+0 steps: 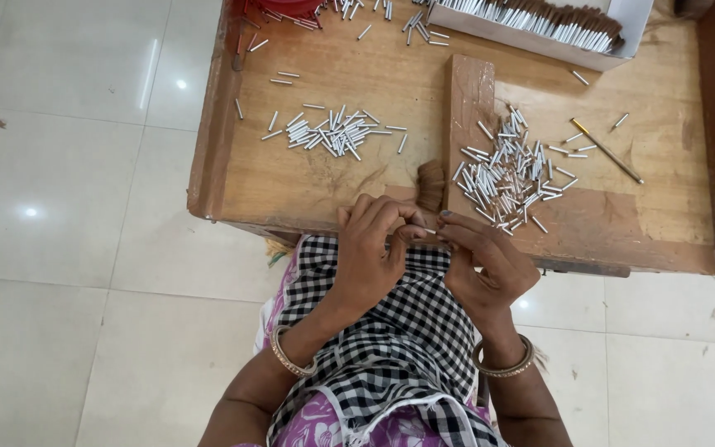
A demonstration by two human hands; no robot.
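My left hand (371,248) and my right hand (482,261) meet over my lap at the near edge of a low wooden tray table (308,178). Both pinch one small thin white tube (429,231) between their fingertips, with a bit of brown material at its end. Just beyond the fingers a small stack of brown pieces (431,184) lies on the wood. A heap of loose white tubes (506,174) lies right of that stack. A second, flatter scatter of white tubes (333,132) lies further left.
A white box (631,25) at the back holds several finished brown-tipped tubes. A thin brass-coloured rod (607,151) lies at the right. A red container (291,8) sits at the back left. A raised wooden block (469,91) divides the table. White floor tiles surround it.
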